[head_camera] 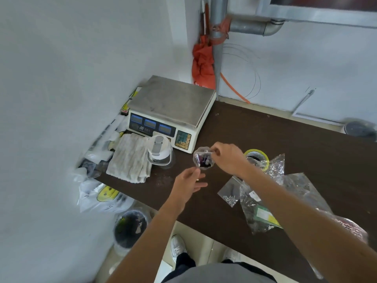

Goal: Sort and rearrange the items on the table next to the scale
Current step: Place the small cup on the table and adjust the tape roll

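The head camera shows you standing at a dark brown table (275, 131) that is set into a white corner. Your right hand (227, 158) is raised over the table in front of the scale (171, 103). Its fingers are curled and pinch the top edge of a small clear packet (203, 159) with dark and purple bits inside. The packet hangs in the air, off the tabletop, just in front of the scale's keypad corner.

Your left hand (188, 184) is below and to the left of the packet, with its lower fingers straight and relaxed. Its upper fingers reach the packet's lower edge, but you cannot tell whether they pinch it or only touch it.

A clear jar with a white lid (159, 152) stands upright just in front of the scale's display. A folded grey-white cloth (130, 158) lies flat beside the jar on its left. A roll of yellow-green tape (257, 155) lies flat to the right of your right wrist, partly hidden by the forearm, with a crinkled clear bag (277, 166) just beside it.

Nearer to you, a small zip bag of little metal parts (229, 194) lies flat on the table. Next to it, a larger clear bag holding a green card (265, 216) runs under your right forearm.

Off the table's left end, white plastic bags (102, 194) are heaped against the wall, and a round bin (130, 225) sits on the floor below them. Behind the scale, an orange cloth (204, 64) hangs from a grey pipe (218, 9).
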{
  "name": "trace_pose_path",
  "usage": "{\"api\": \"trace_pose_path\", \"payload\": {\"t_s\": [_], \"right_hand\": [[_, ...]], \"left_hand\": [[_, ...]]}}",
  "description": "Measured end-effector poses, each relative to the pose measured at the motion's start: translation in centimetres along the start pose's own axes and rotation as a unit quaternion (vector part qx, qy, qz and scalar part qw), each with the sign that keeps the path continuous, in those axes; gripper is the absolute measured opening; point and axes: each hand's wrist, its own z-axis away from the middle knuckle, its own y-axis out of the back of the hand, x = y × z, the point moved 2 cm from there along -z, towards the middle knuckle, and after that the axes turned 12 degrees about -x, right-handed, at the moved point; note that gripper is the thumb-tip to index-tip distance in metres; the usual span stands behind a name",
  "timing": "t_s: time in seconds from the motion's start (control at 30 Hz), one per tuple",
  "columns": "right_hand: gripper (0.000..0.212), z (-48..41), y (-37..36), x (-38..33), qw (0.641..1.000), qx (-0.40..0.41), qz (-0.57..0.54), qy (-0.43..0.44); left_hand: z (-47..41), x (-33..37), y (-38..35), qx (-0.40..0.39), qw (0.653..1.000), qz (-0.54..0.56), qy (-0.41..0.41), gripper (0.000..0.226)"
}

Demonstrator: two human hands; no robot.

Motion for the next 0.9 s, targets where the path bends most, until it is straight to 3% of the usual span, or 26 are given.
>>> {"api": "trace_pose_path", "payload": {"t_s": [0.3, 0.4, 0.67, 0.9], "right_hand": [[0.020, 1.0, -8.5, -5.2, 0.996, -0.082, -0.036, 0.001], [0.019, 0.8, -10.4, -7.1, 0.995, -0.086, -0.054, 0.005], [0.022, 0.6, -14.6, -11.0, 0.995, -0.047, -0.083, -0.012], [0.023, -0.1, -16.7, -12.8, 0.993, -0.039, -0.086, -0.065]], "left_hand": [[4.9, -6.7, 5.3, 0.102, 0.994, -0.017, 0.017, 0.027], [6.0, -7.3, 7.2, 0.120, 0.990, -0.080, 0.010, 0.027], [7.1, -8.3, 11.0, 0.125, 0.984, -0.123, 0.010, 0.024], [7.0, -7.7, 13.2, 0.074, 0.995, -0.065, 0.034, 0.032]]}}
